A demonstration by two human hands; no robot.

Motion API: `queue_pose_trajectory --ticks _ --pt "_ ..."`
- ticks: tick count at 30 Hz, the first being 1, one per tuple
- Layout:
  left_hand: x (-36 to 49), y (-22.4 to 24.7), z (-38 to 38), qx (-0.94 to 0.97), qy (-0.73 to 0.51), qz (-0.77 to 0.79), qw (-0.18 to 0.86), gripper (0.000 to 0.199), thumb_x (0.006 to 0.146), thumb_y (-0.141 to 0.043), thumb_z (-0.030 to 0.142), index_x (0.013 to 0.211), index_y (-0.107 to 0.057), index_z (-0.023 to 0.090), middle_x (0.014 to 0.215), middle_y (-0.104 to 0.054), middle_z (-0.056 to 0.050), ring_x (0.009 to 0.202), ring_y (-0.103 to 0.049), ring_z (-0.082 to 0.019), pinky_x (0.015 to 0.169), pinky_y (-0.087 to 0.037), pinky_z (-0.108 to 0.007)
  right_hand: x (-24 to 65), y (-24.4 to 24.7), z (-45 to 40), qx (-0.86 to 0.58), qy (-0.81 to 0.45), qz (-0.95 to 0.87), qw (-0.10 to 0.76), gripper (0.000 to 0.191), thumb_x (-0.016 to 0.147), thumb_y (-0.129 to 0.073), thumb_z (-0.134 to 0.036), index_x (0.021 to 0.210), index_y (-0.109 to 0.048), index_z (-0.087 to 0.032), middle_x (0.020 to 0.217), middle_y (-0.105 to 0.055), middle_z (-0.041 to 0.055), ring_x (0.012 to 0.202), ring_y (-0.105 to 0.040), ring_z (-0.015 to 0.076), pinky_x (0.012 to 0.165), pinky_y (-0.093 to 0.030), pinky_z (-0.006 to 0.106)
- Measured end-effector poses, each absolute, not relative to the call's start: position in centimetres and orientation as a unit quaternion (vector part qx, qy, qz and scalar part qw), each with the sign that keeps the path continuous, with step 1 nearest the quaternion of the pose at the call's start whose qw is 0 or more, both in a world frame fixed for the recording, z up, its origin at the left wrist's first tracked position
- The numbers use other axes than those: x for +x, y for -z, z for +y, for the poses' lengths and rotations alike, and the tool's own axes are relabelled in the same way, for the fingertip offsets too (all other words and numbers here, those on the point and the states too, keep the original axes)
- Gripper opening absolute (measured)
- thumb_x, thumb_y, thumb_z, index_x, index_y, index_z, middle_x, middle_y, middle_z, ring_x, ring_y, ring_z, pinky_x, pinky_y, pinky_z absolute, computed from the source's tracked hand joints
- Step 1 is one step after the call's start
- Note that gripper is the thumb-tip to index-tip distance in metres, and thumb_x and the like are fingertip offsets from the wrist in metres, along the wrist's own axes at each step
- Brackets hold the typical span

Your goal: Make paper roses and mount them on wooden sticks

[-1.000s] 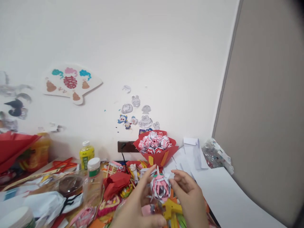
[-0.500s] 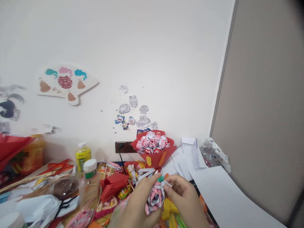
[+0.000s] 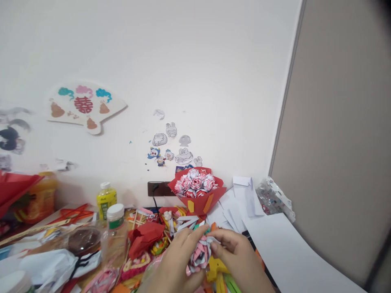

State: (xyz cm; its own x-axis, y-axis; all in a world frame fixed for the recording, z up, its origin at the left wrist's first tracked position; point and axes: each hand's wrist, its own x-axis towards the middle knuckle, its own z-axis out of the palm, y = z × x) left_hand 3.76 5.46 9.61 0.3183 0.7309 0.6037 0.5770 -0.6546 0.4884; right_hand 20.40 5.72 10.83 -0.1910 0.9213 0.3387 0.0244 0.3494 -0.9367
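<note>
Between my two hands is a pink and white paper flower (image 3: 200,253). My left hand (image 3: 180,256) wraps round it from the left, fingers along its back and thumb below. At the flower's right side, my right hand (image 3: 233,254) pinches a pale outer petal between thumb and forefinger. Behind the flower, a bit of green paper (image 3: 206,228) peeks out. Below the right hand lies a yellow tool (image 3: 217,268), perhaps a glue gun, partly covered by it. A second pink paper flower (image 3: 104,280) rests on the table at the lower left.
A red-wrapped bouquet of paper flowers (image 3: 195,191) stands against the wall. To the left are a clear jar with a white lid (image 3: 115,228) and a yellow bottle (image 3: 106,200). White paper sheets (image 3: 293,244) cover the right side. Paper scraps and red paper (image 3: 146,238) clutter the middle.
My right forefinger and thumb have shifted slightly over the petal at the flower's right edge. The flower has turned a little in my left hand. Everything else looks the same.
</note>
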Motion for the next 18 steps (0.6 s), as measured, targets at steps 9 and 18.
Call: queue_pose_trajectory --ticks 9,18 --pt "4.1 -8.8 5.7 0.807 -0.407 0.422 0.073 0.076 0.06 -0.047 -0.001 0.128 -0.048 0.032 0.121 -0.059 -0.007 0.112 -0.055 -0.025 0.094 -0.046 -0.038 19.2 -9.6 5.3 -0.479 -0.244 -0.656 0.53 0.017 0.078 -0.057 -0.028 0.082 -0.072 -0.021 0.075 -0.07 0.005 0.069 -0.065 0.0207 0.065 -0.051 0.027" --pt "3.3 -9.7 5.7 0.778 -0.427 0.451 0.095 0.064 0.071 -0.051 0.008 0.131 -0.045 0.031 0.125 -0.058 -0.009 0.113 -0.055 -0.026 0.092 -0.048 -0.04 17.4 -8.9 3.5 -0.466 -0.186 -0.65 0.57 0.034 0.086 -0.049 -0.041 0.114 -0.064 -0.028 0.11 -0.066 0.0062 0.103 -0.06 0.0267 0.089 -0.048 0.036"
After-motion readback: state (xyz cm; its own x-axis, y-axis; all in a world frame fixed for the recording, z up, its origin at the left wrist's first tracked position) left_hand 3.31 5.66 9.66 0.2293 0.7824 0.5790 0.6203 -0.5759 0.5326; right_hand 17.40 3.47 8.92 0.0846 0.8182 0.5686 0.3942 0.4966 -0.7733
